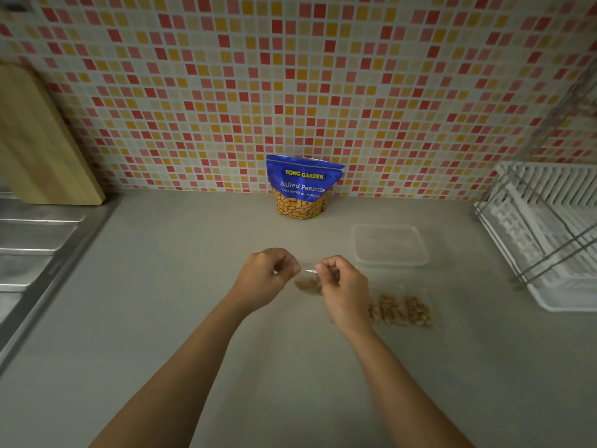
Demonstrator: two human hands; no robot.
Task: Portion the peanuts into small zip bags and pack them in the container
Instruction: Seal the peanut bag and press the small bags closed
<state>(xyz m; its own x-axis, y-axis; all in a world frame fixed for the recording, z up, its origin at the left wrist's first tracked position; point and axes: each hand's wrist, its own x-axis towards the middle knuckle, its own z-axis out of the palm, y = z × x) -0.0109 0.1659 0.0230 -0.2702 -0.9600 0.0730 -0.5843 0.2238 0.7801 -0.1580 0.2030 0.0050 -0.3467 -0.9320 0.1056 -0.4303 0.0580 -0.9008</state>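
Grey kitchen counter (193, 318) under a mosaic tile wall. Left hand (268, 270) and right hand (339, 282) sit close together, each pinching an end of a small zip bag (308, 279) holding peanuts, probably to press its seal shut. Just right of the right hand lie about 3 filled bags (400, 310), staged near the empty clear container (391, 245) beyond. The peanut pouch (302, 190) leans on the wall ahead.

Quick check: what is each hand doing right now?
Left hand: closed, pinching the top edge of a small zip bag of peanuts.
Right hand: closed, pinching the same bag's top edge.
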